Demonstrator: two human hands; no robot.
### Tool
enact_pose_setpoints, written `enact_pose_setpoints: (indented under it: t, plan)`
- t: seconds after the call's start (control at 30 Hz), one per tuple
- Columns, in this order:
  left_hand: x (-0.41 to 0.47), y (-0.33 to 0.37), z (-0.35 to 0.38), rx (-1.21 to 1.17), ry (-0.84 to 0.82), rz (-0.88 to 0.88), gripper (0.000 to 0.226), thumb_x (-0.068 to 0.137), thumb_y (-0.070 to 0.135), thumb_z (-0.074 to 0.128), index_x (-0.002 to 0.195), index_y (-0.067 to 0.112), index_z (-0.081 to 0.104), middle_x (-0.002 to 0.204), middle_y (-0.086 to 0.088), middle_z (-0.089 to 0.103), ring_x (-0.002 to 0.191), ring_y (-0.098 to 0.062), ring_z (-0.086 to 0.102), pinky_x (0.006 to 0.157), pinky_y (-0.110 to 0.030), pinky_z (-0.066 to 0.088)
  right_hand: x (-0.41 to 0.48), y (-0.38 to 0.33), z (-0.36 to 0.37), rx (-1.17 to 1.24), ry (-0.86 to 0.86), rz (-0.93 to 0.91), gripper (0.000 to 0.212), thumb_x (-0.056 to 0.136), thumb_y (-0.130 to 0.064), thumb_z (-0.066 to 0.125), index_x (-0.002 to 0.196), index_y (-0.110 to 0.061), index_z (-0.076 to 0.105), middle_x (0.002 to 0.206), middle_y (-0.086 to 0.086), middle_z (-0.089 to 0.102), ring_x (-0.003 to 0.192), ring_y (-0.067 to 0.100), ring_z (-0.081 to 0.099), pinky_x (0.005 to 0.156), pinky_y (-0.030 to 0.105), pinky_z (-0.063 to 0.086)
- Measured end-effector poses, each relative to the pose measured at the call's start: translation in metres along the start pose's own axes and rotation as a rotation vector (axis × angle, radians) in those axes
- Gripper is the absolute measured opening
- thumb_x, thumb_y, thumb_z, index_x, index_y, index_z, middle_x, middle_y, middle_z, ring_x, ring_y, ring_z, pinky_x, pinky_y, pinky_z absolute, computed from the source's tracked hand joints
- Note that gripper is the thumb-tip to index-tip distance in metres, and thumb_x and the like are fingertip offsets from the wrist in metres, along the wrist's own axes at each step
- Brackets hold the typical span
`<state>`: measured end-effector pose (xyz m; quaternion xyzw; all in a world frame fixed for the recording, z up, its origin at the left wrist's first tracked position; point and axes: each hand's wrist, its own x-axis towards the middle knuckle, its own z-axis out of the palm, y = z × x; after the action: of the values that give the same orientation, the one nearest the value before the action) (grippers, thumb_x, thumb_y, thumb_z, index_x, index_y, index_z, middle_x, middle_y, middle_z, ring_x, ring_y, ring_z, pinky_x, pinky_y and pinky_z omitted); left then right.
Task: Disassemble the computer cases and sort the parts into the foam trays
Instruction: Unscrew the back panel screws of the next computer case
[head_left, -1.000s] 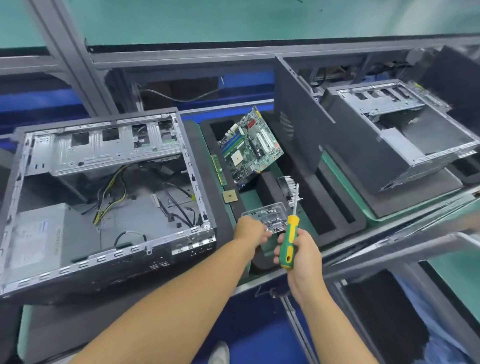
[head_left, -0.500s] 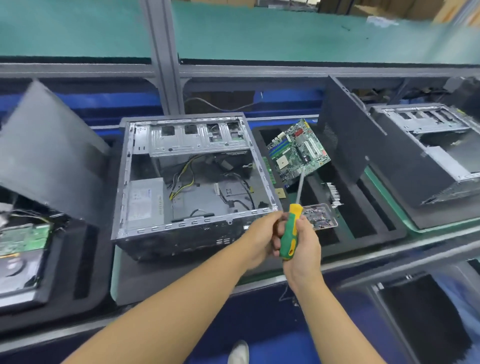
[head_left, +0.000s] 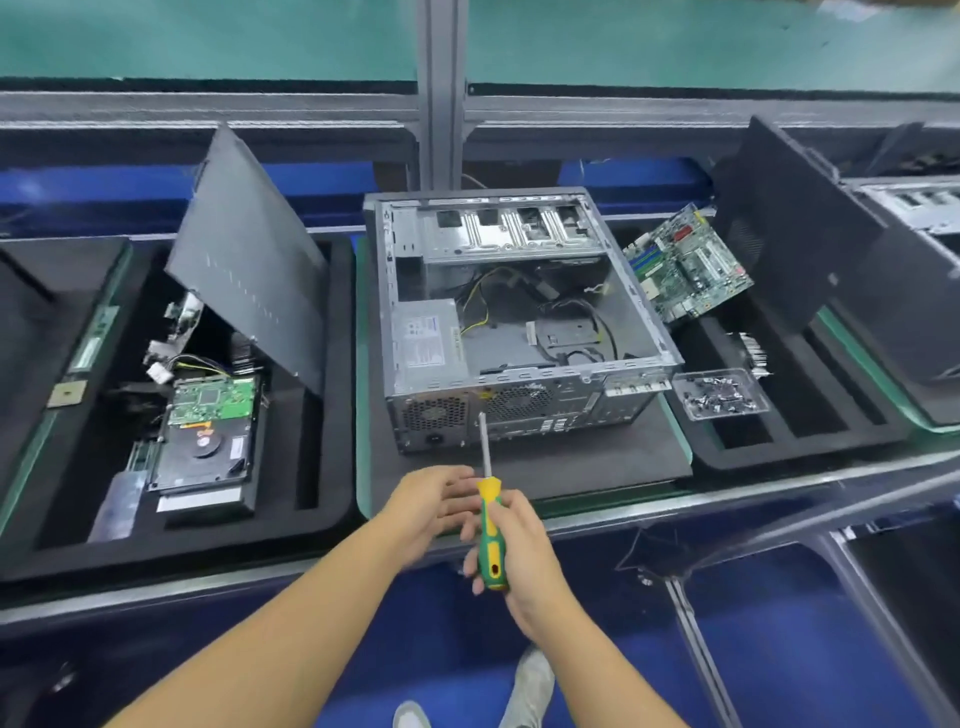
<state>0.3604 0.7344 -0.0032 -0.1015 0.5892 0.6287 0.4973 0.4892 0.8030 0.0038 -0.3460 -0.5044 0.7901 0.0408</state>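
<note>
An open grey computer case (head_left: 519, 322) lies on a black foam pad in the middle, with a power supply (head_left: 426, 345) and loose cables inside. My right hand (head_left: 519, 556) grips a green and yellow screwdriver (head_left: 489, 525), its shaft pointing up at the case's rear panel. My left hand (head_left: 431, 504) hovers beside the handle, fingers relaxed and holding nothing. A clear plastic box of screws (head_left: 719, 395) sits in the right foam tray (head_left: 810, 436). A green motherboard (head_left: 685, 265) leans in that tray.
The left foam tray (head_left: 322, 499) holds a hard drive (head_left: 208, 441), cables and a leaning black side panel (head_left: 249, 260). Another side panel (head_left: 795, 228) and a second case stand at the right. A metal rail runs along the front edge.
The view swung left, bringing the case to the centre. My left hand left the screw box and came back beside the screwdriver. My right hand kept its grip on the screwdriver.
</note>
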Motion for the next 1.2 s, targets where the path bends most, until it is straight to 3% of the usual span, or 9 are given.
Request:
enact_pose_setpoints:
  t: [0.17, 0.33, 0.43, 0.6, 0.8, 0.97, 1.03, 1.1, 1.2]
  plan:
    - [-0.003, -0.007, -0.041, 0.013, 0.109, 0.085, 0.018, 0.097, 0.006, 0.052, 0.109, 0.003, 0.064, 0.102, -0.014, 0.075, 0.092, -0.027, 0.074, 0.078, -0.035, 0.059, 0.001, 0.034, 0.029, -0.22, 0.006, 0.161, 0.016, 0.102, -0.033, 0.051, 0.106, -0.018, 0.053, 0.072, 0.0, 0.063, 0.049, 0.015, 0.049, 0.041, 0.025, 0.033]
    - [-0.004, -0.004, -0.053, 0.087, 0.045, 0.091, 0.018, 0.1, 0.013, 0.056, 0.117, 0.009, 0.061, 0.106, -0.009, 0.075, 0.097, -0.022, 0.073, 0.079, -0.033, 0.057, 0.009, 0.047, 0.051, -0.195, 0.084, 0.172, 0.017, 0.101, -0.037, 0.051, 0.101, -0.02, 0.054, 0.069, -0.003, 0.059, 0.049, 0.013, 0.045, 0.041, 0.024, 0.031]
    - [-0.001, -0.005, -0.05, 0.089, 0.102, 0.145, 0.017, 0.099, 0.009, 0.056, 0.116, 0.008, 0.061, 0.105, -0.011, 0.074, 0.094, -0.023, 0.073, 0.07, -0.029, 0.058, 0.012, 0.047, 0.057, -0.189, 0.101, 0.158, 0.019, 0.101, -0.04, 0.051, 0.1, -0.021, 0.054, 0.068, -0.003, 0.058, 0.048, 0.012, 0.044, 0.041, 0.023, 0.03]
    - [0.002, -0.002, -0.046, 0.077, 0.137, 0.172, 0.02, 0.099, 0.006, 0.055, 0.118, 0.008, 0.061, 0.105, -0.013, 0.073, 0.097, -0.026, 0.072, 0.073, -0.031, 0.059, 0.017, 0.042, 0.059, -0.173, 0.103, 0.141, 0.019, 0.102, -0.038, 0.051, 0.101, -0.019, 0.053, 0.068, -0.003, 0.057, 0.048, 0.011, 0.042, 0.042, 0.024, 0.029]
    - [0.006, -0.004, -0.051, 0.066, 0.14, 0.177, 0.02, 0.099, 0.005, 0.055, 0.118, 0.008, 0.062, 0.102, -0.013, 0.074, 0.093, -0.025, 0.074, 0.065, -0.027, 0.059, 0.02, 0.043, 0.063, -0.159, 0.108, 0.148, 0.017, 0.102, -0.038, 0.05, 0.101, -0.02, 0.053, 0.067, -0.003, 0.057, 0.048, 0.011, 0.042, 0.042, 0.024, 0.028]
    - [0.011, -0.009, -0.057, 0.018, 0.102, 0.189, 0.021, 0.099, 0.008, 0.055, 0.118, 0.01, 0.064, 0.103, -0.01, 0.075, 0.094, -0.023, 0.074, 0.077, -0.035, 0.06, 0.018, 0.049, 0.066, -0.256, 0.178, -0.009, 0.012, 0.099, -0.036, 0.052, 0.094, -0.025, 0.05, 0.069, -0.006, 0.056, 0.055, 0.012, 0.042, 0.05, 0.03, 0.035]
    - [0.014, -0.012, -0.06, -0.039, 0.079, 0.171, 0.022, 0.1, 0.01, 0.053, 0.118, 0.011, 0.066, 0.104, -0.01, 0.074, 0.094, -0.023, 0.073, 0.085, -0.042, 0.059, 0.018, 0.052, 0.069, -0.394, 0.217, -0.106, 0.013, 0.097, -0.036, 0.054, 0.089, -0.03, 0.045, 0.071, -0.008, 0.057, 0.057, 0.009, 0.044, 0.053, 0.025, 0.037]
    - [0.016, -0.011, -0.062, -0.088, 0.061, 0.149, 0.022, 0.101, 0.01, 0.052, 0.117, 0.01, 0.067, 0.105, -0.011, 0.074, 0.093, -0.023, 0.073, 0.082, -0.044, 0.06, 0.02, 0.054, 0.073, -0.459, 0.258, -0.152, 0.015, 0.098, -0.034, 0.055, 0.089, -0.032, 0.043, 0.074, -0.009, 0.059, 0.058, 0.004, 0.048, 0.049, 0.016, 0.036]
    - [0.015, -0.008, -0.063, -0.055, 0.032, 0.127, 0.022, 0.102, 0.012, 0.05, 0.12, 0.011, 0.064, 0.106, -0.009, 0.074, 0.098, -0.023, 0.072, 0.084, -0.043, 0.059, 0.022, 0.055, 0.072, -0.464, 0.291, -0.149, 0.015, 0.098, -0.032, 0.057, 0.09, -0.03, 0.044, 0.078, -0.007, 0.061, 0.062, 0.005, 0.051, 0.051, 0.016, 0.038]
